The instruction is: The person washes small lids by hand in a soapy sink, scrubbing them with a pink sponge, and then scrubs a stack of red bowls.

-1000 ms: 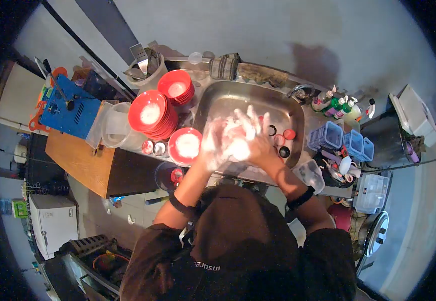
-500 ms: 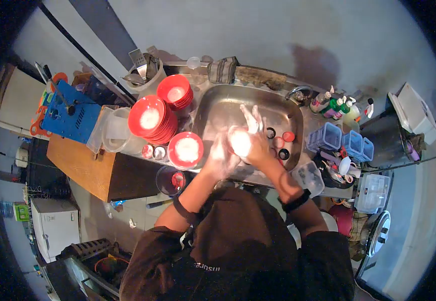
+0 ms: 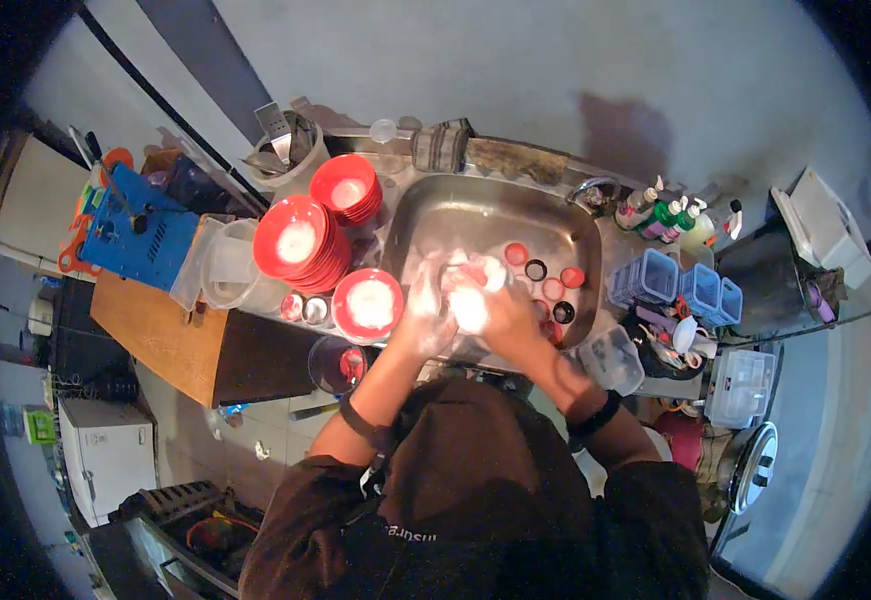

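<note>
- i see both hands together over the near edge of the sink [image 3: 565,225]; the left hand [image 3: 423,312] and the right hand [image 3: 500,305] are pressed around a small pale round thing, the soapy dish [image 3: 469,298], which sits between them just above the basin
- the left hand looks curled against the dish from the left side; the right hand wraps it from the right and below; both are covered in foam and blurred, so i cannot tell exactly how the fingers lie, only that both are closed onto the dish
- my judgement on handling: the dish is light and stiff, but wet and soapy, so likely slippery; a hold on its rim with the palm under the base seems safest; it may chip if it drops on the steel
- in the basin, right of the hands, lie several small round cups [image 3: 553,288], red and black, near each other
- on the desk [image 3: 155,330] left of the sink stand stacks of red bowls [image 3: 297,243]; a single red bowl [image 3: 366,304] sits just beside the left hand
- behind them a tub of utensils [image 3: 290,150]; a clear jug [image 3: 227,262] is next to the stacks
- right of the sink stand spray bottles [image 3: 667,218] and blue baskets [image 3: 680,288]; a clear container [image 3: 612,358] is near my right forearm
</note>
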`<state>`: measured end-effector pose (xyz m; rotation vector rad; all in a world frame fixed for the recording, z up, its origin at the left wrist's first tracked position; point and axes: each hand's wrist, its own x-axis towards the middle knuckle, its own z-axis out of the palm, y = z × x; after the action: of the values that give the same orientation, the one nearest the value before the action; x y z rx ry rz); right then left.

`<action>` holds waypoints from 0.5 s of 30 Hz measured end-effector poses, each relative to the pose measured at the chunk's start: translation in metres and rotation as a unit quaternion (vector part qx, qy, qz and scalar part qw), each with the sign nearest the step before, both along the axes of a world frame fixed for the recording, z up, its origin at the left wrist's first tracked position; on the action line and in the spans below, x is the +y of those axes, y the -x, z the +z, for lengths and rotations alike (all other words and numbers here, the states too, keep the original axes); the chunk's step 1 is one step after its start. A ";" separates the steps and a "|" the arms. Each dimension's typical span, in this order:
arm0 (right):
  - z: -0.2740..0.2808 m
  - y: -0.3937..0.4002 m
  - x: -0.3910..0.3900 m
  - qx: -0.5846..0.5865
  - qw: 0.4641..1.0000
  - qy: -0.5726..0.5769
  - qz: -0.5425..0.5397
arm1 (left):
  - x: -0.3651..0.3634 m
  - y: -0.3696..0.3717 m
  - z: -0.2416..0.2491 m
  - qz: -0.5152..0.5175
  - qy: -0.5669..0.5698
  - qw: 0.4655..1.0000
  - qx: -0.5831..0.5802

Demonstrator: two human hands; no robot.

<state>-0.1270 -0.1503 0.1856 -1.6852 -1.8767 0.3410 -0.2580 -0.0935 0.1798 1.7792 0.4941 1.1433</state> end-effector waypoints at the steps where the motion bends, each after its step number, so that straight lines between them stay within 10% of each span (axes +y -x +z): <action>1: 0.008 0.005 -0.003 0.000 1.000 -0.001 0.002 | 0.005 -0.007 0.001 -0.021 0.313 0.939 -0.141; 2: 0.017 0.009 -0.006 -0.001 0.999 -0.014 0.029 | 0.008 -0.010 0.002 -0.040 0.589 0.763 -0.265; 6: 0.006 0.006 0.003 -0.074 0.967 -0.239 0.045 | 0.002 -0.008 0.007 -0.026 0.592 0.765 -0.251; 10: -0.007 -0.009 0.019 -0.122 0.965 -0.228 0.043 | -0.004 -0.018 0.009 -0.055 0.591 0.750 -0.291; 15: 0.021 0.009 0.005 0.130 0.985 -0.107 0.039 | -0.005 -0.019 0.003 0.051 0.520 0.816 -0.247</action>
<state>-0.1359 -0.1455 0.2062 -1.3573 -1.7213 0.3587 -0.2387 -0.0986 0.1824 0.4835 0.7089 1.0320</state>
